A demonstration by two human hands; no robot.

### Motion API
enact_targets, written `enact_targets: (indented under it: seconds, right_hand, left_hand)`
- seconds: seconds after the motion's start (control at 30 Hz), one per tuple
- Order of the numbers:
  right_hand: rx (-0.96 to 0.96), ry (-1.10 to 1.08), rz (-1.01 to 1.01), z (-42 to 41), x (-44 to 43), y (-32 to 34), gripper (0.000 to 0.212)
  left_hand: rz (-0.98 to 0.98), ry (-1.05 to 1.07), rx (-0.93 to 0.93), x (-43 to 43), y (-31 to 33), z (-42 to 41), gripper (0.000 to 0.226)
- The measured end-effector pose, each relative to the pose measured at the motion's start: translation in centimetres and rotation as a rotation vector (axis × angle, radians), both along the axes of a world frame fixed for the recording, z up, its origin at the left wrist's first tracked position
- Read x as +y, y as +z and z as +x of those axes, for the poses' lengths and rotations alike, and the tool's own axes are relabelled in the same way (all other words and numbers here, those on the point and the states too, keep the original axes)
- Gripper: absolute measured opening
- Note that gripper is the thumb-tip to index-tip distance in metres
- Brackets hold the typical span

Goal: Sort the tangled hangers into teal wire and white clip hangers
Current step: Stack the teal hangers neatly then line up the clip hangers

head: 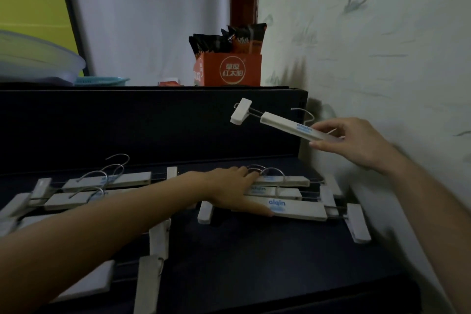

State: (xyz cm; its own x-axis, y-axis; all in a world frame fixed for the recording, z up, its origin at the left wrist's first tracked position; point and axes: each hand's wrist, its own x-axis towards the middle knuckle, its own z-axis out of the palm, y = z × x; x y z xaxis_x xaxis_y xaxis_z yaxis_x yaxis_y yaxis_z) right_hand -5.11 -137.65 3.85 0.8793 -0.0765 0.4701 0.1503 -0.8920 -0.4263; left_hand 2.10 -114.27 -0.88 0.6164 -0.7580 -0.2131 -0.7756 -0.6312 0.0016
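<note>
A person's right hand [356, 143] is pinching a white clip hanger [283, 123] by its bar, holding it in the air near the wall [369, 33]. The left hand [229, 188] is resting, fingers straight, on a stack [300, 209] of such hangers on a dark top [254, 262]; another pile [84, 194] is lying further left.

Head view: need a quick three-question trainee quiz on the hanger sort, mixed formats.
1. True or false: the right hand holds a white clip hanger in the air.
2. The left hand is: A) lifted off the surface, B) resting on the hanger stack, C) out of view.
3. Fill in: the box on the back ledge is ___ coloured.
Key: 1 true; 2 B; 3 orange.
</note>
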Motion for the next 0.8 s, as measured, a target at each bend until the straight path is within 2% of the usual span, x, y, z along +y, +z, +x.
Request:
enact_targets:
  seconds: [0.27,0.53,0.8]
  right_hand:
    - [0.127,0.177,-0.071,2.6,1.5,-0.6,0.035]
    - [0.345,0.266,-0.285,7.1,3.5,-3.2,0.039]
    - [0.407,0.356,-0.224,9.9,4.8,-5.2,0.039]
  left_hand:
    - [0.030,-0.044,-0.015,0.9,0.1,-5.3,0.094]
    - [0.025,-0.062,-0.035,2.4,-0.4,-7.9,0.095]
    - [0.036,-0.049,0.018,3.1,-0.3,-9.0,0.093]
